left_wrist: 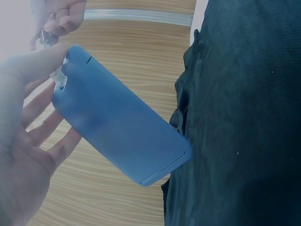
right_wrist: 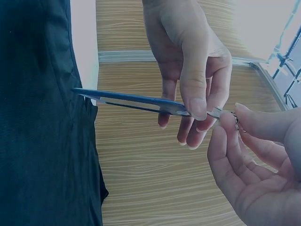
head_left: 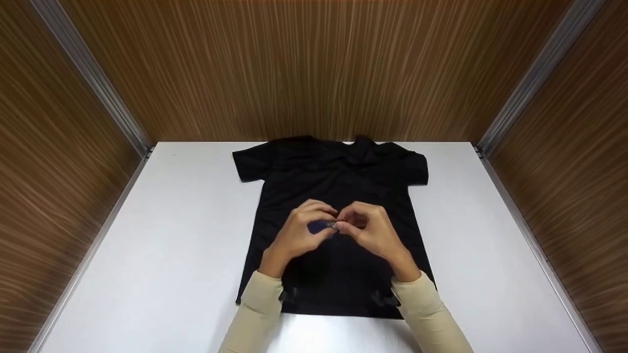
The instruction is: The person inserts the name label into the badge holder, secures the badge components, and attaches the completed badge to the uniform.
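A blue card holder [left_wrist: 122, 117] with rounded corners hangs at a slant from my left hand [head_left: 300, 229], which pinches its top end between thumb and fingers. Through a slot there runs a clear strap [right_wrist: 215, 112], leading to a small metal clip [right_wrist: 237, 123]. Thumb and fingertips of my right hand [head_left: 370, 229] grip this clip, close beside the left fingertips. Seen from the right wrist, the holder [right_wrist: 136, 100] is nearly edge-on and looks thin. Both hands are over a black T-shirt [head_left: 338, 274].
The T-shirt lies spread out on a white table [head_left: 162, 245], its sleeves toward the back and its collar area wrinkled. Brown wood-grain panels [head_left: 314, 68] stand behind the table and on both sides, with metal rails [head_left: 93, 73] at the corners.
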Available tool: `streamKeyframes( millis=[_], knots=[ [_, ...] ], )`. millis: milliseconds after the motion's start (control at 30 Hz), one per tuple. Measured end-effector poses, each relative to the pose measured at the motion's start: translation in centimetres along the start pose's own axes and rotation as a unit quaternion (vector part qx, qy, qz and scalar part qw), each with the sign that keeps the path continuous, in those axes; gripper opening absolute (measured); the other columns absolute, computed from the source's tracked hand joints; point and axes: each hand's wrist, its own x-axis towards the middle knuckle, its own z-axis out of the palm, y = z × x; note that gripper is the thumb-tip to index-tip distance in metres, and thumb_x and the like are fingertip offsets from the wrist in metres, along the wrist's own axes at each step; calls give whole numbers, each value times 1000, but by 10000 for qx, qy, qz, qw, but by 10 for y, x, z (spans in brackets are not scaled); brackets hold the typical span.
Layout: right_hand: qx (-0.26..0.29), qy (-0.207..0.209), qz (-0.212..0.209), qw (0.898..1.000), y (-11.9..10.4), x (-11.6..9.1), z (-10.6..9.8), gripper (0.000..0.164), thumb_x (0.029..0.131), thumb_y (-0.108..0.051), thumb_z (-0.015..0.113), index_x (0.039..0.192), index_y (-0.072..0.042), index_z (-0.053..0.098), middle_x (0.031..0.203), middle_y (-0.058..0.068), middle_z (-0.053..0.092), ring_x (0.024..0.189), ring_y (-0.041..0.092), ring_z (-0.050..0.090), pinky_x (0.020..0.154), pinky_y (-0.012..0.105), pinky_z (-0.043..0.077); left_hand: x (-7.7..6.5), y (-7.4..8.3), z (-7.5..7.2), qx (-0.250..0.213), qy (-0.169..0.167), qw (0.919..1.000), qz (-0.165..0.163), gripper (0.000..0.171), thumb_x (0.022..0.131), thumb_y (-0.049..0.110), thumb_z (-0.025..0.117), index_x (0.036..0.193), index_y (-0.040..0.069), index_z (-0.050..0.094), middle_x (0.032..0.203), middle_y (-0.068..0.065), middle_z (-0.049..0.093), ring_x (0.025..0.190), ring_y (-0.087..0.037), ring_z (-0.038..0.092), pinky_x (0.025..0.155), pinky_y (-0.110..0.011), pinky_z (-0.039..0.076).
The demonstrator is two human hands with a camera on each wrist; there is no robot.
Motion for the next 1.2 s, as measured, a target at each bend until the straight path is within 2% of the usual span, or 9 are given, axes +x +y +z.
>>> streamKeyframes(
  millis=[167, 400, 600, 867, 1000, 1200],
  knots=[
    [18, 4, -36, 10000, -21, 1, -2, 7, 85, 11, 76, 88, 10, 70, 83, 21, 70, 65, 30, 70, 61, 30, 61, 0, 1, 0, 123, 64, 9999, 18, 10, 89, 9, 80, 98, 8, 81, 112, -6, 75, 113, -19, 66, 101, -36, 55],
    [40, 25, 100, 9999, -18, -1, 0, 8, 84, 11, 76, 87, 8, 70, 81, 21, 69, 64, 23, 69, 59, 21, 56, -1, 3, 2, 169, 105, 9997, 147, 10, 89, 9, 79, 98, 7, 81, 113, -6, 75, 116, -25, 66, 104, -37, 53],
    [94, 18, 232, 9997, 3, -1, 3, 8, 84, 9, 77, 88, 9, 70, 83, 21, 71, 65, 23, 70, 58, 23, 57, 0, 2, 2, 149, 160, 9997, 149, 9, 90, 10, 79, 98, 6, 81, 112, -7, 76, 117, -30, 67, 106, -39, 53],
    [178, -19, 303, 9994, 10, -2, 3, 8, 88, -5, 80, 91, 0, 73, 85, 14, 74, 68, 19, 72, 60, 21, 57, 0, 3, 2, 34, 184, 9996, 210, 11, 90, 9, 79, 99, 4, 82, 110, -8, 77, 118, -33, 68, 105, -42, 54],
    [244, -105, 318, 9991, 12, -2, 3, 9, 92, -9, 77, 93, 0, 73, 85, 13, 75, 68, 19, 73, 59, 21, 57, -1, 3, 2, -155, 142, 9996, 184, 11, 89, 2, 77, 100, 3, 82, 106, -10, 79, 116, -32, 71, 103, -39, 56],
    [362, -265, 341, 9984, 11, -1, 1, 9, 96, -5, 70, 98, 4, 73, 92, 16, 76, 74, 22, 75, 67, 26, 62, 0, 2, 2, -494, 135, 9986, 153, 17, 89, -7, 72, 100, 1, 81, 104, -11, 79, 105, -25, 76, 93, -31, 60]
  ],
)
